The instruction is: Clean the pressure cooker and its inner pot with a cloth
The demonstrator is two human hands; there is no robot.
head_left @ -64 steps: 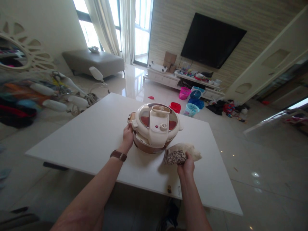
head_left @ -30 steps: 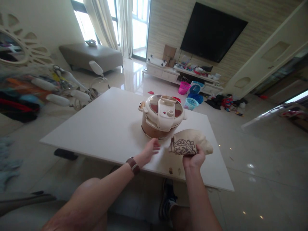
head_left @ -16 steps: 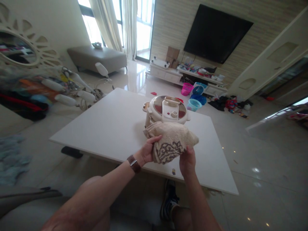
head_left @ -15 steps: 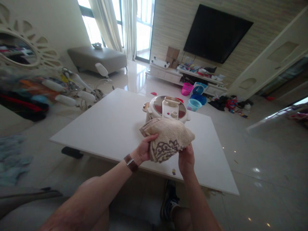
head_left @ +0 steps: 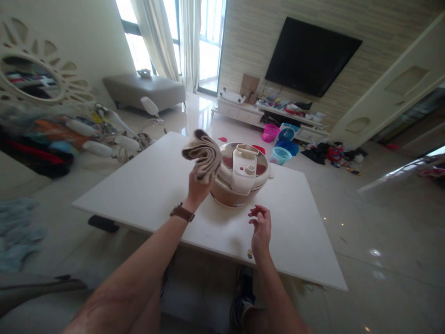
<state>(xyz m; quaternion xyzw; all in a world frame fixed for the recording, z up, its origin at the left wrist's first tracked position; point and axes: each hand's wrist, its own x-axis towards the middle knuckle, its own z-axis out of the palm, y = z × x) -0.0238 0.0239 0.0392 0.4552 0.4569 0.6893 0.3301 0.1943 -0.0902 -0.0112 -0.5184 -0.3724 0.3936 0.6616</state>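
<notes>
A folded beige-brown towel is gripped in my left hand, held up on end so its layered folds show. It partly covers the left side of a cream and brown rice cooker, whose lid is down. My right hand hovers in front of the cooker with nothing in it, its fingers apart and slightly bent. Beneath both hands lies a white table. A small sticker shows at its near edge, beside my right wrist.
To the left stands a lamp with several white shades. Past the table's far edge are a pink basket and a light blue basket on the floor. A low cabinet runs under the wall television.
My right hand has let go of the towel and moved down slightly. My left hand has carried the towel up and left and turned it on end, uncovering the cooker's front.
</notes>
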